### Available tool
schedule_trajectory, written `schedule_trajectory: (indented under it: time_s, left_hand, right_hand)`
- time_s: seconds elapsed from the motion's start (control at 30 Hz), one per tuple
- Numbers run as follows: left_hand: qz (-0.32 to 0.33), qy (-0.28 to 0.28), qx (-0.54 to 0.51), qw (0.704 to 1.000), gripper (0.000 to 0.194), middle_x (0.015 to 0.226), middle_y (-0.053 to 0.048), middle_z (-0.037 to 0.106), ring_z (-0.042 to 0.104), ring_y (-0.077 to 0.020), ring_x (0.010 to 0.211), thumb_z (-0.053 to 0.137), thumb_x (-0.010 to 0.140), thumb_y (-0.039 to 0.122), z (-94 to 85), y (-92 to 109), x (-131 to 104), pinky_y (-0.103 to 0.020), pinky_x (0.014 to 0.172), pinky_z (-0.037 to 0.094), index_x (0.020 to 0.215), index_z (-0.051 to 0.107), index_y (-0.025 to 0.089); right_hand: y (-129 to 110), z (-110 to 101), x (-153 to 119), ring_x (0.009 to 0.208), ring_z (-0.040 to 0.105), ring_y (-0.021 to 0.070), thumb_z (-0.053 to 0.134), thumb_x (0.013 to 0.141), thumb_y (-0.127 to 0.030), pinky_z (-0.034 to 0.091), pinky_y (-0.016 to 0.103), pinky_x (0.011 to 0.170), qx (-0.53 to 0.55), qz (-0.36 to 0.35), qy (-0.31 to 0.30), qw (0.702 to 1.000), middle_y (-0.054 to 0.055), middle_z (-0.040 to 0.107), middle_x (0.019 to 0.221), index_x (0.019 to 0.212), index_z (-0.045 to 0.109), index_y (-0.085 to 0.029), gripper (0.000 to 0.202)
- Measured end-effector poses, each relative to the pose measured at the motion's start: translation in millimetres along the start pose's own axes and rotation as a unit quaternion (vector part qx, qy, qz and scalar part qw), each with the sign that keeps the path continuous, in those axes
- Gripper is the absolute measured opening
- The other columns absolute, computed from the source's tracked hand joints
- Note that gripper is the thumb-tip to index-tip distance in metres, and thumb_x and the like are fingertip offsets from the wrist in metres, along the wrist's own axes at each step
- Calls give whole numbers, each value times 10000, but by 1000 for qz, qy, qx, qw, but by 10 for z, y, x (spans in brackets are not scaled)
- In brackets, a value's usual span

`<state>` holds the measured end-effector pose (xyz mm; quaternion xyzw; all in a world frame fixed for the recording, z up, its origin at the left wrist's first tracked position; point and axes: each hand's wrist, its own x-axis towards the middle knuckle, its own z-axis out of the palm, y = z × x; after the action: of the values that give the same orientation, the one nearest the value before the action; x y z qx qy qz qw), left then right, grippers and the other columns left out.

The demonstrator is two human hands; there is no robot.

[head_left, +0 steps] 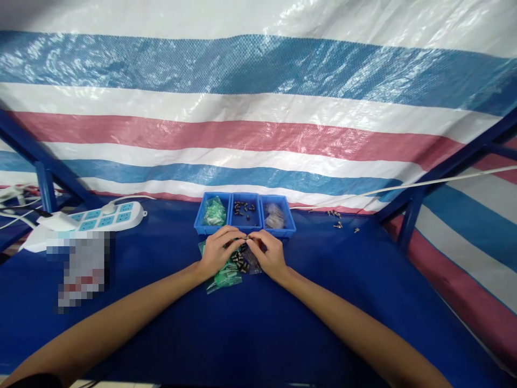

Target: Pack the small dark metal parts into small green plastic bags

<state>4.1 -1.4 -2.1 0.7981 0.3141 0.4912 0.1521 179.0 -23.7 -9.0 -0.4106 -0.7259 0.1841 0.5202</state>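
Note:
My left hand [218, 250] and my right hand [270, 254] meet fingertip to fingertip, pinching a small dark metal part [246, 238] between them. Below the fingers lies a pile of dark metal pieces [240, 262]. Beside it, partly under my left hand, is a clear bag with green contents [226, 276]. A clear plastic bag [254, 262] rests near my right hand. Just behind the hands stand three joined blue bins: the left [205, 230] holds green bagged items, the middle [244, 195] several dark parts, the right [278, 233] clear bags.
A white power strip [114, 215] with plugs and cables lies at the left, near a blurred pale item [84, 269]. Several small metal pieces [337, 225] are scattered at the back right. Blue frame bars [410, 222] and a striped sheet [258, 132] bound the table.

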Motion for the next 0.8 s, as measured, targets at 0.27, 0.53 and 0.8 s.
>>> schedule_trajectory:
  time_s: [0.27, 0.53, 0.8]
  left_hand:
    - [-67, 6, -45, 997, 84, 1002, -45, 687, 567, -55, 514, 555, 884, 222, -3, 44, -44, -195, 551, 492, 939, 598, 175]
    - [-22, 16, 15, 1000, 146, 857, -50, 692, 622, -126, 688, 579, 877, 268, -33, 55, 7, -240, 663, 511, 928, 666, 163]
    - [-57, 8, 14, 998, 185, 803, -21, 681, 586, -95, 585, 599, 861, 331, -11, 44, -11, -206, 589, 494, 939, 656, 173]
  right_hand:
    - [43, 20, -4, 610, 502, 127, 468, 927, -227, 387, 250, 600, -12, -28, -12, 999, 8, 532, 662, 761, 597, -169, 217]
    - [2, -5, 14, 626, 521, 134, 480, 916, -244, 405, 261, 622, -21, -30, -2, 999, 18, 566, 676, 772, 620, -167, 215]
    - [11, 14, -6, 553, 496, 122, 528, 888, -286, 431, 254, 575, -17, -15, 7, 1000, -14, 518, 616, 910, 645, -183, 158]
